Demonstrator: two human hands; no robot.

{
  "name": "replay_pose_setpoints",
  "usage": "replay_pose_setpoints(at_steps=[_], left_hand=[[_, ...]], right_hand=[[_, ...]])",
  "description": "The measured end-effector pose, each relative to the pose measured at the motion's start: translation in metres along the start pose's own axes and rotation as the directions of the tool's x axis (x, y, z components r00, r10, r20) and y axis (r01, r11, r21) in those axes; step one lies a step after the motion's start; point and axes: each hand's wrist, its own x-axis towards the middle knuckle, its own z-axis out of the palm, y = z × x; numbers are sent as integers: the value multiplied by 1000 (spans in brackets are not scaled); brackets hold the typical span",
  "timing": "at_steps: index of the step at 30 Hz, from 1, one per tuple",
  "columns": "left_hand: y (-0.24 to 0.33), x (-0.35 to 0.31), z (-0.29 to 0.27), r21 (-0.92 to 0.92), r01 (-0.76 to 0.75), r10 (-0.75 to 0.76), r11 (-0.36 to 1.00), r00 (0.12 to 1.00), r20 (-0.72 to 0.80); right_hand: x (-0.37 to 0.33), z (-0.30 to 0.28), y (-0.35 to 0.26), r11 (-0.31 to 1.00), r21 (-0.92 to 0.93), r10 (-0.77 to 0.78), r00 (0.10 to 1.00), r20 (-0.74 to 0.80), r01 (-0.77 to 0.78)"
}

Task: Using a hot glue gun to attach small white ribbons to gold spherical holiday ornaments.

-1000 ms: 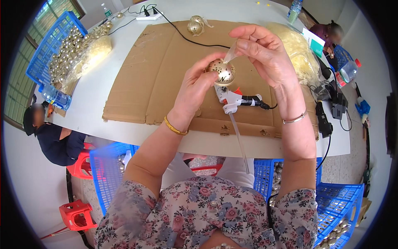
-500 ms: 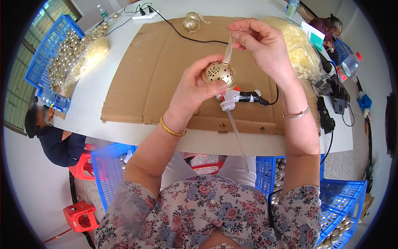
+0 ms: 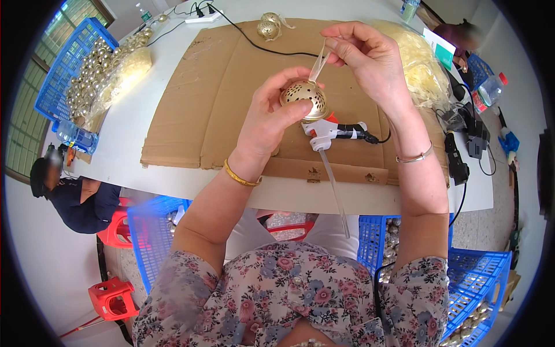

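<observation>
My left hand (image 3: 270, 111) is closed round a gold ball ornament (image 3: 304, 97) pierced with small cut-out shapes, above the cardboard. A pale ribbon loop (image 3: 317, 66) rises from the ornament's top. The loop's upper end is pinched between the thumb and fingers of my right hand (image 3: 367, 61), which holds it up and to the right. Just below the ornament lies a white hot glue gun (image 3: 321, 136) with an orange part and black tape. From its rear, a clear glue stick (image 3: 335, 194) sticks out past the table's near edge.
Cardboard (image 3: 202, 110) covers the table's middle. Finished-looking ornaments (image 3: 268, 28) lie at its far edge. A blue basket (image 3: 49, 75) spills gold balls (image 3: 95, 75) on the left; a bag of pale ribbons (image 3: 419, 69) lies right. Black cables and blue baskets (image 3: 471, 277) surround me. Two people sit nearby.
The ornament has shifted slightly up and left in my left hand, showing more of the glue gun. The ribbon loop now slants more and looks wider open.
</observation>
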Motion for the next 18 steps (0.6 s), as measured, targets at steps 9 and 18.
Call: replay_pose_setpoints(at_steps=[9, 18], left_hand=[[-4, 1, -3, -31, 4, -3, 1000, 999, 37], [-1, -1, -1, -57, -3, 4, 998, 1000, 25]], right_hand=[[0, -1, -2, 1000, -1, -13, 1000, -29, 13], [1, -1, 0, 1000, 25, 11, 999, -44, -10]])
